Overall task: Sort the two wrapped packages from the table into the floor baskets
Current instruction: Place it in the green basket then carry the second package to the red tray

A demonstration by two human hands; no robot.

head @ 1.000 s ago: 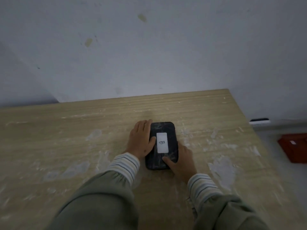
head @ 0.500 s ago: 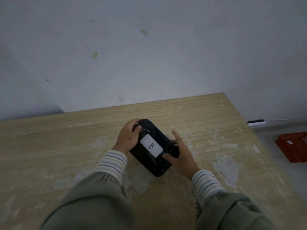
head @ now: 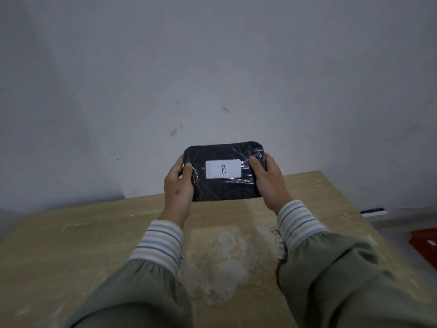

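A black package (head: 224, 185) wrapped in clear film is held up above the wooden table (head: 71, 256), its long side level. Its white label (head: 223, 169) reads "B" and faces me. My left hand (head: 178, 185) grips the package's left end, thumb on the front. My right hand (head: 268, 181) grips the right end the same way. No second package shows on the table. Only a corner of one red basket (head: 425, 245) appears on the floor at the far right.
The table top is smeared with white patches (head: 227, 263) and runs back to a pale wall (head: 212, 79). A white strip (head: 373, 212) lies on the floor along the wall, beyond the table's right edge.
The package lay flat on the table under both hands, was tilted up, and now is lifted clear and turned level with the label facing me. The view has tipped upward.
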